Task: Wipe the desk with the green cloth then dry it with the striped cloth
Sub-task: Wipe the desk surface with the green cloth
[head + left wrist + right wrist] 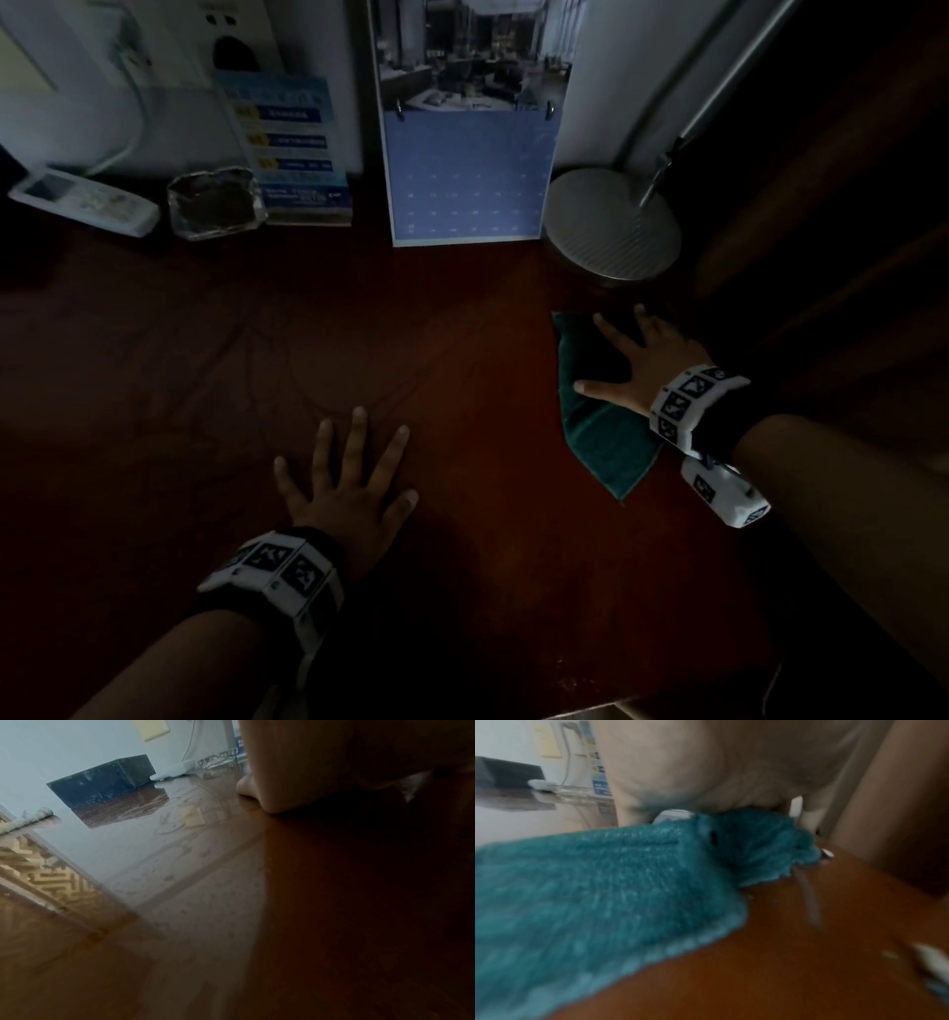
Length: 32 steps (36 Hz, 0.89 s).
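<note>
The green cloth (606, 426) lies flat on the right side of the dark red-brown wooden desk (462, 360), just in front of the round grey lamp base (611, 223), with one corner trailing back toward the person. The right hand (631, 370) presses down on the cloth's far half with fingers spread and straight, thumb pointing left across the fabric; nothing is curled around it. In the right wrist view the palm sits on bunched cloth (628, 882), and the picture is blurred. The left hand (349, 488) rests flat on the bare desk nearer the middle, well apart from the cloth, fingers splayed and holding nothing. Both wrists carry white bands with black square markers. A striped cloth (25, 820) appears to lie at the desk's left edge in the left wrist view, near a dark box (102, 780). Along the back stand a blue wall calendar (467, 174), a leaflet stand (292, 149), a glass ashtray (215, 203) and a white remote control (82, 200).
</note>
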Motion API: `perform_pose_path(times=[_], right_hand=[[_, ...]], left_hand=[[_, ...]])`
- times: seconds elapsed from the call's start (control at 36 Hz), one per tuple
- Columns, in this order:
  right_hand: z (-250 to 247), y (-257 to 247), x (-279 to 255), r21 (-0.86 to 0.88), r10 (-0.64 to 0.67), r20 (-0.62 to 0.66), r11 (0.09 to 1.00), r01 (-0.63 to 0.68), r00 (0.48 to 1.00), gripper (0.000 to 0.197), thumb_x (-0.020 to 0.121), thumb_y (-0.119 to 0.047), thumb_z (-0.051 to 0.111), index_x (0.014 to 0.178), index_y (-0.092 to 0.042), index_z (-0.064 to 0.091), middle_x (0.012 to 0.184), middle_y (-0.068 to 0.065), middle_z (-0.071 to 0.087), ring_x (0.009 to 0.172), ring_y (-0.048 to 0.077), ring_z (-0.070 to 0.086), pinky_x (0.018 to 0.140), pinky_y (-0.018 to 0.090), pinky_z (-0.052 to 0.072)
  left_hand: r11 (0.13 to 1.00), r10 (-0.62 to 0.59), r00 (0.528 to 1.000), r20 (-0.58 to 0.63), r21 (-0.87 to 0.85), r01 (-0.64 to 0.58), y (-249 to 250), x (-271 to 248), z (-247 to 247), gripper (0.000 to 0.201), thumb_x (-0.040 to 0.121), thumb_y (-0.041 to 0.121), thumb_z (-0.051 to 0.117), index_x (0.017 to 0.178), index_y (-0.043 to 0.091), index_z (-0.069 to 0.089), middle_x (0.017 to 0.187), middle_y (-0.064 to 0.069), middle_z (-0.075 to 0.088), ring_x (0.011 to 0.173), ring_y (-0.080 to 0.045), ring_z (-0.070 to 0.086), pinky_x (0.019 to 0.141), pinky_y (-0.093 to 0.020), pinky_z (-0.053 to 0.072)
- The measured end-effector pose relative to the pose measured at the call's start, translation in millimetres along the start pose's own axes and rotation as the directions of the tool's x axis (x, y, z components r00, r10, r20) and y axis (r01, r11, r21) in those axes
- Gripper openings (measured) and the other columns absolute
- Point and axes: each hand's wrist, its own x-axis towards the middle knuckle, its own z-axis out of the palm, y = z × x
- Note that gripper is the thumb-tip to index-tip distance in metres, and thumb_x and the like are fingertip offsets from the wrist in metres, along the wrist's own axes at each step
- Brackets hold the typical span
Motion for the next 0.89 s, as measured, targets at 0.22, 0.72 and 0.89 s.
perform_pose_path(times=[0.22,0.72,0.89], right_hand=[[4,8,-14,-0.054,0.098,0.067,0.994,-0.094,0.993,0.102,0.062,-0.093,0.018,0.142,-0.045,-0.023,0.158,0.011,-0.011,0.144,0.035,0.001,0.113,0.054,0.014],[49,14,-55,0.022,0.346,0.112,0.936,-0.350,0.932,0.108,0.066,-0.092,0.021,0.144,-0.033,-0.023,0.154,0.024,-0.010,0.140,0.044,0.011,0.106,0.052,0.029],[62,11,-66,0.127,0.403,0.113,0.901,-0.415,0.908,0.110,0.065,-0.092,0.021,0.147,-0.030,-0.019,0.153,0.028,-0.008,0.137,0.046,0.019,0.106,0.051,0.028]], left_hand=[[1.000,-0.010,1.000,0.003,0.007,0.010,1,-3,-2,0.066,0.092,0.064,0.017,0.121,0.049,-0.040,0.145,0.008,-0.043,0.138,-0.026,-0.033,0.108,-0.063,-0.009],[1.000,0.002,1.000,-0.005,-0.003,-0.002,1,-1,-2,0.066,0.091,0.065,0.016,0.121,0.048,-0.041,0.140,0.009,-0.048,0.138,-0.026,-0.032,0.107,-0.064,-0.009],[1.000,0.006,1.000,-0.011,-0.015,-0.006,-1,-1,0,0.066,0.090,0.067,0.015,0.114,0.052,-0.045,0.144,0.008,-0.045,0.138,-0.026,-0.032,0.107,-0.064,-0.009]])
